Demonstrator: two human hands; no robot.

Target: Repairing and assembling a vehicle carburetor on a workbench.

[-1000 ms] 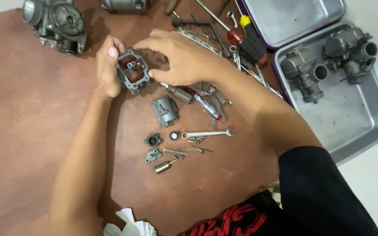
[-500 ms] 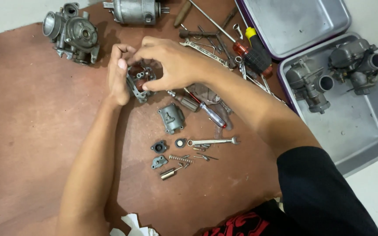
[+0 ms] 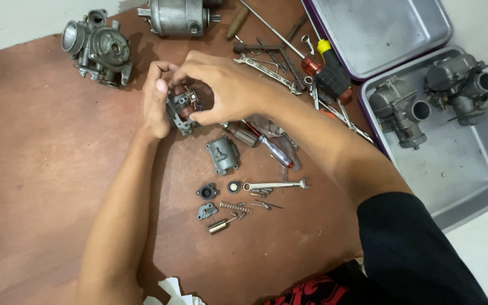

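A: Both hands are up on the small carburettor body [image 3: 181,107], which sits above the brown counter [image 3: 35,186], just past the loose float bowl [image 3: 223,153].

B: The left hand [image 3: 155,100] has its grip clamped on the body's left side, bracing it with the open face turned up toward the person, likely so the inside stays in sight.

A: And the right hand [image 3: 227,87] arches over the top, fingertips pinched together down on the body's near edge. Whether a small part sits between them can't be made out.

B: Nearer the person than the float bowl lie the bits: a spring [image 3: 234,207], a small spanner [image 3: 277,184], a few caps and screws, spread out singly, which looks like a way to keep them sorted.

A: Right of the body, a red-handled screwdriver [image 3: 275,151] and a clutter of tools within reach. Far left, another carburettor [image 3: 98,48]; beyond it, a cylindrical motor [image 3: 179,16].

B: Further right, two metal trays [image 3: 470,186], the nearer holding two more carburettors. The counter stands on a pale floor.
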